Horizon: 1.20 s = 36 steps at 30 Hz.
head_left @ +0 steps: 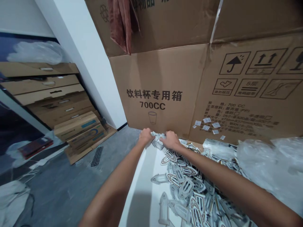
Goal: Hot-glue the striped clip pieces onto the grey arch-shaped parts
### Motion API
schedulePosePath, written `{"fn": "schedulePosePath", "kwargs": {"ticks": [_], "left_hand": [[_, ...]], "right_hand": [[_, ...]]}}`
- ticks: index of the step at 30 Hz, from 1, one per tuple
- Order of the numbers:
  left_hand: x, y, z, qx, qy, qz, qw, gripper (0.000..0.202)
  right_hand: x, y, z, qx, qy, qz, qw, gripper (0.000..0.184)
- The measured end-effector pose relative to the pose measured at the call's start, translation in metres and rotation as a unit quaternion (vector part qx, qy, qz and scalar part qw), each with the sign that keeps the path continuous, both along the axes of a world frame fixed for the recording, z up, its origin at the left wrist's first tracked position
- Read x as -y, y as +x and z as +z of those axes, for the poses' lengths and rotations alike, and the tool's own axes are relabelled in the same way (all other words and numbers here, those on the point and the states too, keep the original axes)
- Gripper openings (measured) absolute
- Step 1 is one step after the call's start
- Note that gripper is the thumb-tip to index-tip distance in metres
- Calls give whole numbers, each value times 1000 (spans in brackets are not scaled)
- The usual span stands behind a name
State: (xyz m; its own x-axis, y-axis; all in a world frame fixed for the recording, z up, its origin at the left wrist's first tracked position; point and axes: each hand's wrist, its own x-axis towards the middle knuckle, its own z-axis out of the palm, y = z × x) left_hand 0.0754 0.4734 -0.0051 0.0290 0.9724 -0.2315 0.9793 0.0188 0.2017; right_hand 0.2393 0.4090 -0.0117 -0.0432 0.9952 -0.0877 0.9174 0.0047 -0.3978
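Bare forearms [118, 178], left hand [145, 136] and right hand [171, 140] at flat pieces [157, 144]

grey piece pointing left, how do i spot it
Start at the white surface below the cardboard. Along the pile's left edge, about midway down, one grey piece juts out. Its tip points left, while the next one down points up.

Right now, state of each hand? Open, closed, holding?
Left hand: fingers curled beside flat pieces at the white table's far end; grip cannot be told.
Right hand: thumb against the same pieces; holding or just touching, cannot be told.
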Motion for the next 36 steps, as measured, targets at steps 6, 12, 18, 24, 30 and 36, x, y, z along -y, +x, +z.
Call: {"fn": "schedulePosePath", "kwargs": {"ticks": [6,12,18,24,30,36], "left_hand": [[-10,-7,-9,47,-45,-7,998,39],[-8,10,-3,61,-44,-42,996,39],[-7,33,15,18,-18,-77,997,38],[1,23,23,23,-13,-88,996,37],[30,12,30,109,-27,-92,989,38],[91,18,58,289,-44,-90,952,38]], "right_hand": [[20,-30,-12,4,26,102,994,40],[28,-36,-12,4,-3,74,997,40],[54,-33,17,-33,23,61,997,40],[87,-1,59,-123,74,10,990,34],[132,28,87,-323,118,-71,936,13],[185,32,86,-578,122,-182,786,21]]}}
